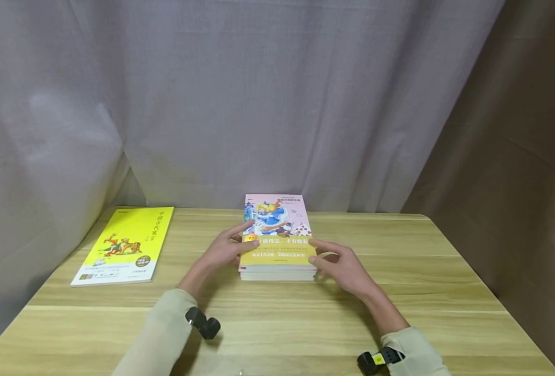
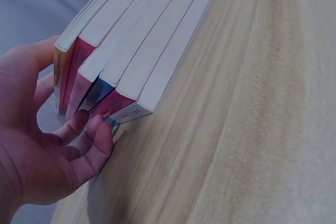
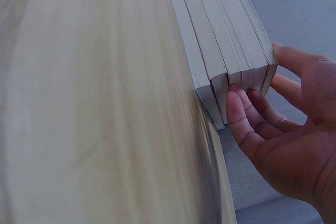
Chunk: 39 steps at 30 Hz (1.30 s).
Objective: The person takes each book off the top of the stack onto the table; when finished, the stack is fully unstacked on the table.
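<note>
Leftward, a yellow book (image 1: 123, 245) lies apart from stacked books (image 1: 279, 215) that left grip (image 1: 222, 248) and right grip (image 1: 345, 267) hold.

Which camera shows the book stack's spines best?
The left wrist view: it faces the spines closely, though fingers cover part. The head view shows the stack from above, spines hardly visible; the right wrist view, only page edges.

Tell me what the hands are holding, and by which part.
A stack of books, held between both hands by opposite sides: the left hand at the spines, the right hand at the page edges.
</note>
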Tool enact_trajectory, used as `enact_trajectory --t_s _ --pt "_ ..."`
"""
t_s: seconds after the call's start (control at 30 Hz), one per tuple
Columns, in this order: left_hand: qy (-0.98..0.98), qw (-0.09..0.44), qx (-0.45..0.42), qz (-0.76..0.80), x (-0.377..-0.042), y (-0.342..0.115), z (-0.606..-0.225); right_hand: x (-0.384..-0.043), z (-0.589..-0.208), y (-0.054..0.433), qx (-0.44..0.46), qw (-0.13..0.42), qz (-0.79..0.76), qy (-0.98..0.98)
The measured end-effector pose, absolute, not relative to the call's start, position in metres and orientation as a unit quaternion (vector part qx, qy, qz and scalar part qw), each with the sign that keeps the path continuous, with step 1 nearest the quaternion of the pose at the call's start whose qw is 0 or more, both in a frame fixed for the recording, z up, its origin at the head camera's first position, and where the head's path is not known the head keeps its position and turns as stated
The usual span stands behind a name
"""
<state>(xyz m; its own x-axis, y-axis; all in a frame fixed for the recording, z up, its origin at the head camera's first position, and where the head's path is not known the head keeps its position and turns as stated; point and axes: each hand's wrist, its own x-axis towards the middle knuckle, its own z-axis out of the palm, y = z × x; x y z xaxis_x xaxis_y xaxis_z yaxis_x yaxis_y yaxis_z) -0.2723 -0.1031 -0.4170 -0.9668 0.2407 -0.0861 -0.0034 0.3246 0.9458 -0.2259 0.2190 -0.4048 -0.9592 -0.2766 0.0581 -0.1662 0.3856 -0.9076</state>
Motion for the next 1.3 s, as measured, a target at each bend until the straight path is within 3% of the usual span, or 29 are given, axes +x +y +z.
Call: enact_trajectory --t_s 1.3 --pt "0.761 0.096 0.043 0.640 -0.258 -0.125 -0.422 -0.228 -0.409 0.218 -0.125 0.052 -0.515 0.847"
